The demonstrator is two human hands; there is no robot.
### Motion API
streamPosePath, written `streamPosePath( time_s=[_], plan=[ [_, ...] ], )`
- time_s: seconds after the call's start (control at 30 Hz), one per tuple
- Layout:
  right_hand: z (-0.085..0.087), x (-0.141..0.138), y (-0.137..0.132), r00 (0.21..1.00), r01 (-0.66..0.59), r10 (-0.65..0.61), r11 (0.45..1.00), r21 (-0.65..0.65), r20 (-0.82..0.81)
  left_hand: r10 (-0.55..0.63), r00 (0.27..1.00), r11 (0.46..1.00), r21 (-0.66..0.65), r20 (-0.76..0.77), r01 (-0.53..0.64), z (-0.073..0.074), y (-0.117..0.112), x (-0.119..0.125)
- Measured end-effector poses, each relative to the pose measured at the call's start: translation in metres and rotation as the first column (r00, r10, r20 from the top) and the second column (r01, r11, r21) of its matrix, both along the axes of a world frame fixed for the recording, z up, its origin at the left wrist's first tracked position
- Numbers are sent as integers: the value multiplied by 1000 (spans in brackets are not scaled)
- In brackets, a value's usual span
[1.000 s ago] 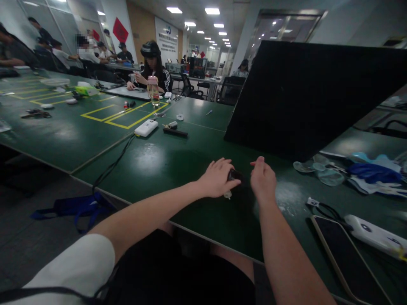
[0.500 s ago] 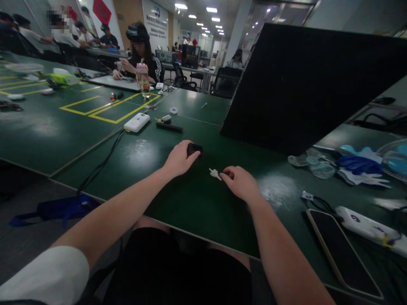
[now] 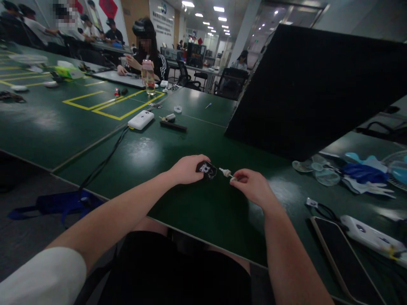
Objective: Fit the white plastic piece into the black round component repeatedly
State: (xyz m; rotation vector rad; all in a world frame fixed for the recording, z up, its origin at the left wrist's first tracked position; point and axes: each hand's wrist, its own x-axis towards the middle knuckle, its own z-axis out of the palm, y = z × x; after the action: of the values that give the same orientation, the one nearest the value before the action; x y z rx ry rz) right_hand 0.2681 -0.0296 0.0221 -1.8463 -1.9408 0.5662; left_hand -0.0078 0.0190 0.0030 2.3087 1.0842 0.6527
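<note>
My left hand point(image 3: 188, 170) is closed on a small black housing point(image 3: 209, 170) with whitish shapes on the side that faces me. Between thumb and fingers, my right hand point(image 3: 252, 186) pinches a small white plastic shaft piece point(image 3: 226, 173), its thin tip pointing left at the housing. A narrow gap separates the two parts. Both hands are over the green table point(image 3: 190, 207), near its front edge; how the fingers wrap behind the housing is hidden.
A large black panel point(image 3: 305, 97) leans at the back right. On the right lie a phone point(image 3: 346, 258), a white power bank point(image 3: 372, 237) and gloves point(image 3: 365, 173). Further back are another white power bank point(image 3: 141, 120), a dark bar point(image 3: 173, 125) and a bottle point(image 3: 148, 78). A person sits across the table.
The black housing has come down and turned, now showing its whitish side. My right hand has lifted the white shaft piece, and both parts are closer together.
</note>
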Motion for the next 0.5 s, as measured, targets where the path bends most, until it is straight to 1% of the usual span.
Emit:
streamPosePath(
  time_s=[0.07,0.13,0.2,0.27,0.33,0.37,0.43,0.5],
  plan=[
    [-2,-14,-4,986,-56,70,994,93,-153,-16,1000,1000,10,-17,16,0,-3,2],
    [-5,-28,-7,970,-96,137,975,202,-201,-28,999,999,25,-40,29,1,-5,4],
    [-9,-39,-8,967,-167,218,932,321,-133,-56,997,997,42,-58,59,1,-7,6],
    [-13,-48,-8,966,-238,260,884,402,-1,-101,992,993,56,-71,105,3,-9,9],
    [-15,-53,-9,962,-271,249,852,448,109,-135,987,988,66,-84,140,4,-12,11],
    [-15,-54,-9,964,-267,229,842,468,138,-141,986,987,70,-93,147,5,-13,12],
    [-14,-53,-9,974,-224,171,830,511,149,-135,985,987,74,-108,143,7,-14,12],
    [-11,-49,-8,989,-140,86,825,548,122,-112,987,990,74,-113,121,7,-15,12]
  ],
)
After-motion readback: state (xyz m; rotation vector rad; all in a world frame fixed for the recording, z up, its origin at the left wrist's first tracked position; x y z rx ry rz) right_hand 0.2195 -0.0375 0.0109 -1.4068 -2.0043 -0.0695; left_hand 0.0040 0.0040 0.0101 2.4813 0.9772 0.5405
